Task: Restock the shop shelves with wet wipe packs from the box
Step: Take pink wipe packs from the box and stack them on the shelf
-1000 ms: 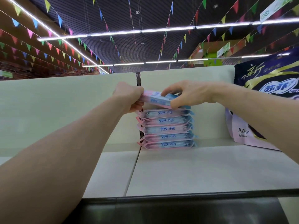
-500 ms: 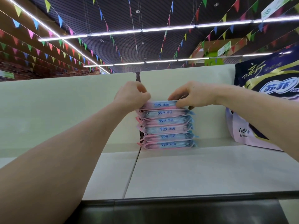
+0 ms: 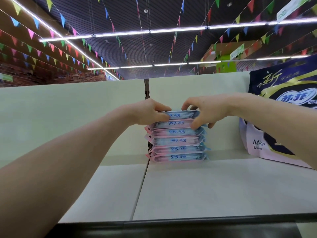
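Between our two hands stands the stack of wet wipe packs (image 3: 178, 140), on the shelf (image 3: 214, 186) below them. Our left hand (image 3: 147, 112) curls around the left end of the top pack (image 3: 183, 115). Our right hand (image 3: 207, 109) grips the right end, its thumb on the pack just under.

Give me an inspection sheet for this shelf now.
Surface: white shelf, seam down the middle.
Job's things: stack of six wipe packs at the back panel.
Clutter: big dark bag standing at right.
Grippers: left hand grips the stack's top at its left end; right hand at its right end.
Cables: nothing seen.
Surroundings: strip lights and bunting overhead.
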